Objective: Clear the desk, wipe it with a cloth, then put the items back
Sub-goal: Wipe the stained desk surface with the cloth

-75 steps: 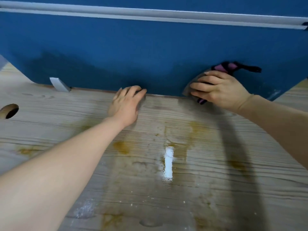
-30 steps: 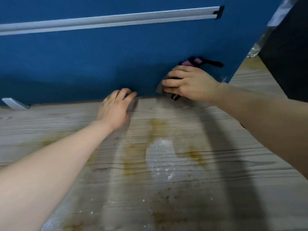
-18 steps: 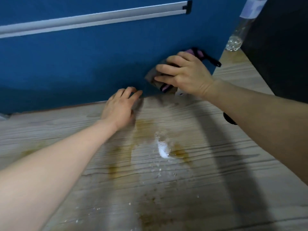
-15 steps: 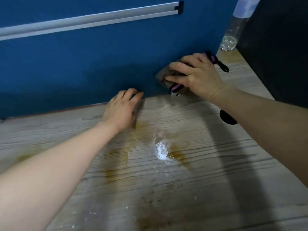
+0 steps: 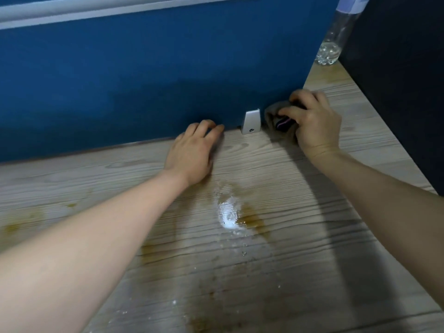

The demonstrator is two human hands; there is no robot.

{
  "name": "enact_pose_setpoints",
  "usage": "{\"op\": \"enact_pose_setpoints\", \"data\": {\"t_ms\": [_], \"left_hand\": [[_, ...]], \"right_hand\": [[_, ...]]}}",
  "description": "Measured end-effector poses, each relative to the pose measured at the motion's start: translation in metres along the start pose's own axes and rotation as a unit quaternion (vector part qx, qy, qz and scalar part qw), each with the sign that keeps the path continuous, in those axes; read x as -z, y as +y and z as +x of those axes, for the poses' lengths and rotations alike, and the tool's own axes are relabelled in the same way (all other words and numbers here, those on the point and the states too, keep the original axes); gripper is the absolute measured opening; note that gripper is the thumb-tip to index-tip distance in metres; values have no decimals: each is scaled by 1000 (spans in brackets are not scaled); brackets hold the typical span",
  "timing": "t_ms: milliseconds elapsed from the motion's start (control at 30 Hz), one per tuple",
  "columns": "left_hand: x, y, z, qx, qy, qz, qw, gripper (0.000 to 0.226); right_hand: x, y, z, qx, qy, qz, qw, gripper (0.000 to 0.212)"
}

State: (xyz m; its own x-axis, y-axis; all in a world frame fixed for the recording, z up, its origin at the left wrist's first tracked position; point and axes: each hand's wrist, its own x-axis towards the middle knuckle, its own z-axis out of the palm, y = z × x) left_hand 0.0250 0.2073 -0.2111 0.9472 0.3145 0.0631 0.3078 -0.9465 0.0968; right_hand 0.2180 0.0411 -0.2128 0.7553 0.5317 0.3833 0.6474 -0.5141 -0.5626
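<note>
Right hand (image 5: 314,123) grips cloth (image 5: 278,121) against partition (image 5: 156,80); left hand (image 5: 192,152) flat on desk (image 5: 264,272).

Counted on the desk (image 5: 276,272): two hands, the left hand (image 5: 192,155) and the right hand (image 5: 314,121). One cloth (image 5: 281,123), under the right hand's fingers. One silver bracket (image 5: 251,122), between the two hands. One blue partition panel (image 5: 156,80), beyond both hands. One clear plastic bottle (image 5: 334,42), well beyond the right hand. One wet shining patch (image 5: 228,215), nearer the viewer than the left hand. Brown stains: several, blurred at the edges, so the exact number cannot be told.
</note>
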Motion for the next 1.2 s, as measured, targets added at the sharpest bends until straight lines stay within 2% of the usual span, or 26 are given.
{"op": "enact_pose_setpoints", "data": {"t_ms": [67, 200, 267, 333, 400, 567, 700, 800, 833, 900, 967, 1100, 1200], "left_hand": [[-2, 6, 5, -8, 5, -5, 1000, 65], [-2, 14, 13, -19, -6, -1, 1000, 66], [-1, 16, 14, -21, -14, 6, 1000, 66], [2, 17, 14, -19, -21, 14, 1000, 65], [4, 18, 13, -15, -26, 18, 999, 62], [2, 19, 10, -9, -37, 2, 999, 57], [-4, 20, 3, 11, -59, -20, 998, 49], [-7, 20, 2, 22, -85, -56, 995, 45], [-8, 20, 3, 25, -87, -62, 994, 45], [-10, 22, 5, 32, -86, -64, 994, 46], [-11, 26, 5, 45, -84, -61, 994, 46], [-9, 31, 5, 54, -76, -46, 995, 45], [-7, 33, 5, 56, -79, -48, 994, 44]], "right_hand": [[5, -9, 4, 45, 45, -9, 998, 39], [-2, -4, -5, 158, 113, -134, 972, 16], [-7, 3, -4, 136, 58, -141, 979, 15], [-6, 13, -1, 40, -53, -110, 992, 26], [-2, 23, -2, -41, -116, -90, 988, 25], [3, -3, -19, -14, -123, -261, 958, 28], [-10, -34, -37, 61, -156, -286, 943, 35], [4, -17, -34, 97, -180, -301, 931, 40], [12, -6, -30, 84, -181, -311, 929, 40], [24, 10, -22, -3, -160, -335, 929, 40], [22, 3, -22, -63, -149, -339, 927, 37], [-4, -35, -43, -16, -169, -314, 934, 37], [9, -24, -38, 12, -196, -289, 937, 45]]}}
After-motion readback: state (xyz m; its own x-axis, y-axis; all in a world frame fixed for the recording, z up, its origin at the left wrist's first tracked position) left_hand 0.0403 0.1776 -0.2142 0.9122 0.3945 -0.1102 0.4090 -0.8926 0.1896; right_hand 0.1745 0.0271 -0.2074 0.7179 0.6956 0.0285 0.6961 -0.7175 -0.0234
